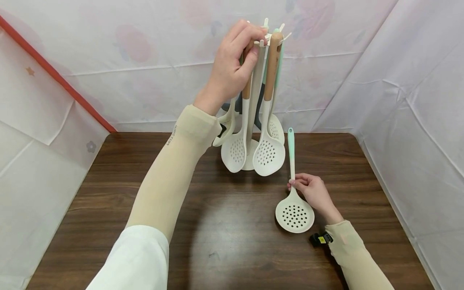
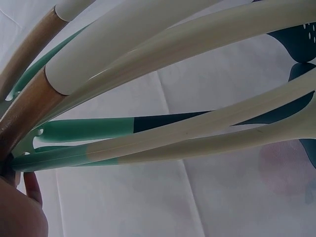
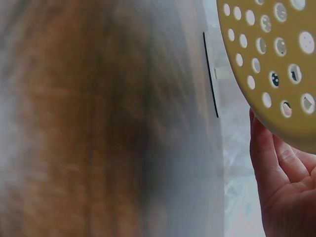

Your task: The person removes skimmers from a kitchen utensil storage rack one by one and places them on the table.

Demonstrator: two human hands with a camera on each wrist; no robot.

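Right hand pinching a mint-handled skimmer on the tabletop; left hand gripping the top of the utensil rack.

The right hand (image 1: 314, 193) pinched the skimmer (image 1: 293, 193) at the neck, where the handle met the perforated bowl; thumb and fingers were curled round it. The bowl rested on the tabletop (image 1: 152, 209) toward the right front edge. The long axis ran front to rear, with the mint handle tip pointing away from the person toward the rack (image 1: 255, 100), near but apart from the hanging utensils. The rack stood at the middle of the rear edge. The left hand (image 1: 232, 68) was raised to the rack's top, fingers curled round the wooden handles beside the hooks. The right hand was nearer the skimmer; the left was well apart from it.
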